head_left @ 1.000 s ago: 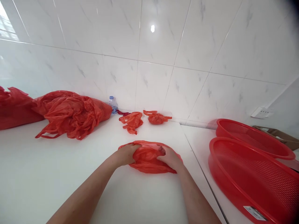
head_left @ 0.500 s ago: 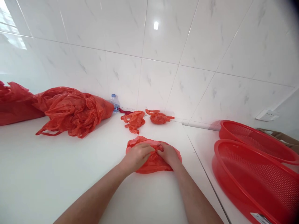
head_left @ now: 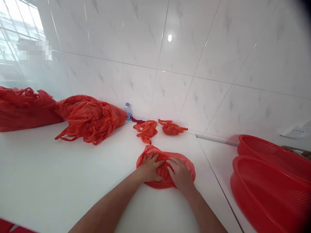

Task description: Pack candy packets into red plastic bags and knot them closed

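A red plastic bag lies spread on the white table in front of me. My left hand rests on the bag's left part with its fingers spread flat. On the right part lies my right hand, fingers stretched out and slightly bent over the plastic. Neither hand grips the bag. Just beyond it are a crumpled red bag and a small knotted red bag, both apart from my hands.
A large heap of red plastic bags lies at the back left, beside another full red bag. A water bottle stands against the tiled wall. Two red plastic baskets stand on the right, past a gap between tabletops.
My fingers were pinched together at the bag's middle; now both hands have spread apart and lie on it. The camera view has shifted, so everything sits slightly further right and lower.
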{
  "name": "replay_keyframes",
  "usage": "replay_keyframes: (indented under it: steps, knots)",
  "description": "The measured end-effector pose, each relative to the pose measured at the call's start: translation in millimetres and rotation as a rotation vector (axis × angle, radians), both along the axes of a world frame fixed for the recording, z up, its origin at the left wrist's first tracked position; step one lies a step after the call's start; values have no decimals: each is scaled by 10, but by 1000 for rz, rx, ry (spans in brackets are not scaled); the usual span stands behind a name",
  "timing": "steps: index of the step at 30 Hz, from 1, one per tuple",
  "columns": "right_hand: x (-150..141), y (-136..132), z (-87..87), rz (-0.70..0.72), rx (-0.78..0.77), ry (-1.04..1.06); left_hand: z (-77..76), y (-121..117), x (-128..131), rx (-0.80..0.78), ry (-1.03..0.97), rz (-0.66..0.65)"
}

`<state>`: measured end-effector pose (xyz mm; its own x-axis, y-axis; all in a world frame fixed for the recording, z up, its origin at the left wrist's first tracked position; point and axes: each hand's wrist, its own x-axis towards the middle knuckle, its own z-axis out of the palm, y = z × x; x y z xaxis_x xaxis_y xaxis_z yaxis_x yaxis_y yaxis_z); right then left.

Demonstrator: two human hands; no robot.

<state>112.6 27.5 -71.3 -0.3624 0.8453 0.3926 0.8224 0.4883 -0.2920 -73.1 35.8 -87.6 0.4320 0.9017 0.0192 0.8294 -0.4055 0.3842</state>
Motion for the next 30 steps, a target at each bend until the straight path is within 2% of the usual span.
replay_keyframes:
  steps: [2,5,7,10,13,15,17,21,23,26,28,30]
  knots:
    - [-6,-10,-37,-47,20,-39,-6,-13,14,15,-7,9]
    - [60,47,-91,-192,-98,-35,5,-45,12,99,-49,18]
    - [130,109,-111,-226,-184,-25,56,-60,-19,186,-96,36]
    - [218,153,-87,-171,-292,-6,202,-80,-113,363,-96,95]
    - [260,127,-4,-110,-428,55,311,-73,-230,486,-5,170]
    - [267,106,55,-87,-489,91,290,-43,-289,519,17,214]
    - [264,91,91,-83,-499,101,201,-6,-315,536,-20,255]
    - [235,89,66,-131,-402,93,36,62,-293,572,-169,277]
    - [196,93,24,-182,-290,72,52,45,-265,641,-175,251]
    - [99,60,-17,-213,-72,33,172,-52,-191,795,-118,208]
    - [22,-9,-4,-181,50,33,246,-127,-113,853,-120,106]
    - [-40,-129,46,-123,128,51,272,-189,-19,821,-152,-74]
